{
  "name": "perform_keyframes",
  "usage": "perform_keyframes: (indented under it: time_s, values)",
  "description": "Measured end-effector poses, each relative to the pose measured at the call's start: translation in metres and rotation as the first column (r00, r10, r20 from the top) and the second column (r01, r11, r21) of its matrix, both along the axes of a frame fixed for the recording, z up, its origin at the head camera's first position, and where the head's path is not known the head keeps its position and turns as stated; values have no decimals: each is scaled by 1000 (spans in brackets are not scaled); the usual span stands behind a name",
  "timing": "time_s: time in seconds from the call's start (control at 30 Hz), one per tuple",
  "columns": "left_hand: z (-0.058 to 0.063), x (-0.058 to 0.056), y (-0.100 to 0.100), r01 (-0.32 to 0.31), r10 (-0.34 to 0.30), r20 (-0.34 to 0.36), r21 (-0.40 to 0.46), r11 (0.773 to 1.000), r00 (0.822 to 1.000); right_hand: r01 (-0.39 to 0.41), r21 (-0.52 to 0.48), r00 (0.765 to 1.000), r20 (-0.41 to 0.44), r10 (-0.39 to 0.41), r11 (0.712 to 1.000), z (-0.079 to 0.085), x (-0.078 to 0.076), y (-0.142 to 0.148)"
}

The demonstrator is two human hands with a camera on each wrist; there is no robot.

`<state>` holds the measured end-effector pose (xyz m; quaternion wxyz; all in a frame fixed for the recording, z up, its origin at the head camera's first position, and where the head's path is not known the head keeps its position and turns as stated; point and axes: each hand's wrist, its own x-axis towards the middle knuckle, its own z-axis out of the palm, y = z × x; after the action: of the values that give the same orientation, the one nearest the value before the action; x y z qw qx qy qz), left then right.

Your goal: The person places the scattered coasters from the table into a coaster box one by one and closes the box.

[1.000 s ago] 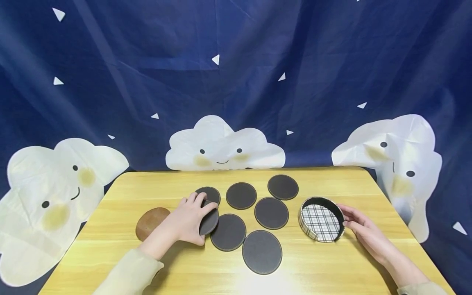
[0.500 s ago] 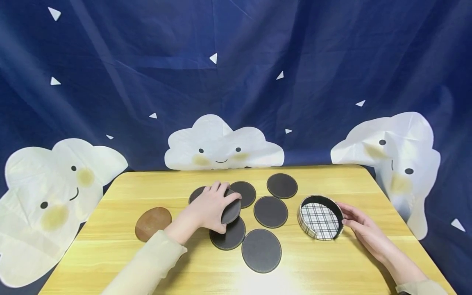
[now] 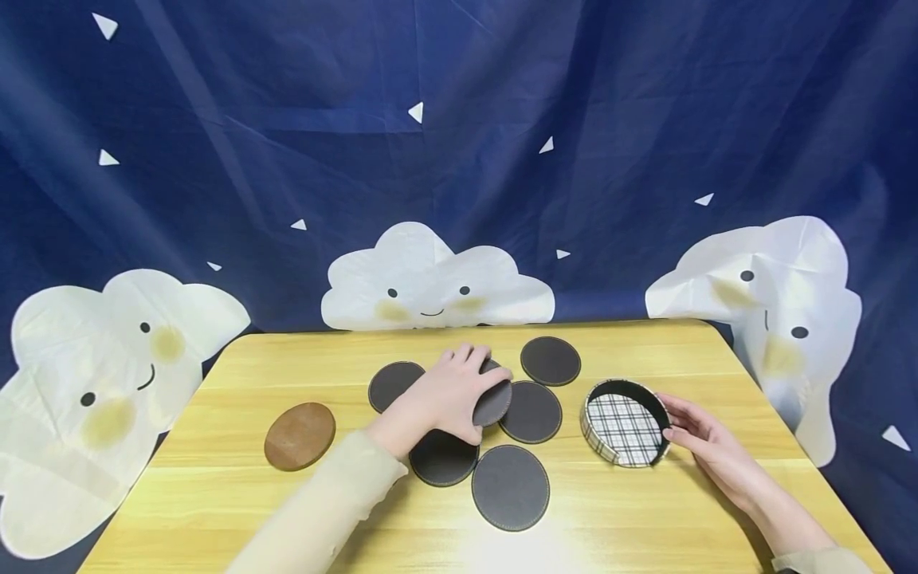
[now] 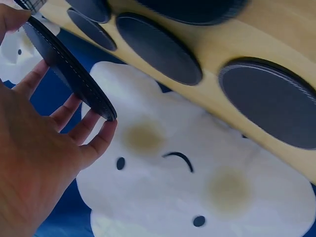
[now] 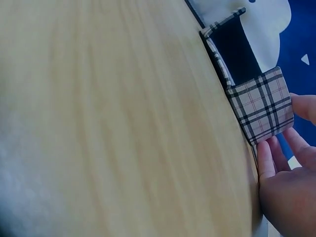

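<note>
My left hand (image 3: 448, 391) holds a round black coaster (image 3: 492, 396) by its edge, tilted above the table, thumb on the near side and fingertips on the far side. In the left wrist view, that coaster (image 4: 69, 69) stands clear of the others. Beneath and around the hand lie more stitched black coasters, among them a front one (image 3: 511, 488), a right one (image 3: 531, 412) and one at the back left (image 3: 394, 385). My right hand (image 3: 710, 450) grips the right wall of a round plaid coaster holder (image 3: 595, 434), whose wall has a gap (image 5: 237, 52) in it.
A brown round coaster (image 3: 300, 436) lies apart on the left of the wooden table (image 3: 201, 494). Another black coaster (image 3: 550, 361) is near the back edge. Behind the table hangs a blue curtain (image 3: 473, 183) with cloud faces.
My left hand has carried the black coaster rightward from the left of the group, across the others. The right hand and the holder have stayed in place.
</note>
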<state>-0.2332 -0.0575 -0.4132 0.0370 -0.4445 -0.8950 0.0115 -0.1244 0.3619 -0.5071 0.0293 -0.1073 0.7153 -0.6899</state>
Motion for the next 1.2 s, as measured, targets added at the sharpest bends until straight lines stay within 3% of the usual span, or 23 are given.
perform_keyframes:
  time_s: [0.33,0.67,1.2]
  values:
    - [8,3,56,37,-37,-7,-40,999,999,-4,-3,1000,2,4,1000,-1,-1,1]
    - [13,12,115,93,-99,-63,-84,992,993,-10,-5,1000,-4,10,1000,-1,-1,1]
    - [-3,22,184,105,-115,-88,-115,988,989,-53,-33,998,-17,53,998,-4,-2,4]
